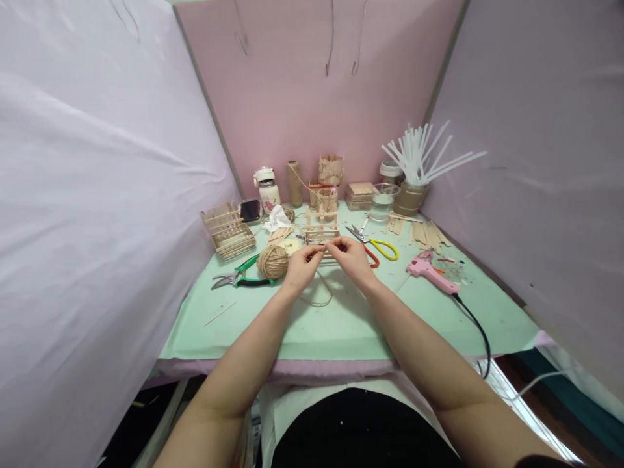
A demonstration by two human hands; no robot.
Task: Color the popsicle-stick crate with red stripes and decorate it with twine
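Observation:
My left hand (pixel 303 265) and my right hand (pixel 349 257) meet at the middle of the green table, fingertips pinched close together. Twine (pixel 319 304) hangs from between them and curves in a loop on the table, so both appear to grip it. Just behind the hands stands a small frame of wooden sticks (pixel 322 224), its lower part partly hidden by my fingers. A ball of twine (pixel 273 262) lies beside my left hand. Scissors with yellow and red handles (pixel 385 249) are right behind my right hand.
Green-handled pruners (pixel 244 276) lie at left near a stick basket (pixel 228 231). At right are a pink glue gun (pixel 431 272) with a black cord, loose sticks (pixel 429 234), a water cup (pixel 383 203) and a pot of white glue sticks (pixel 412 198).

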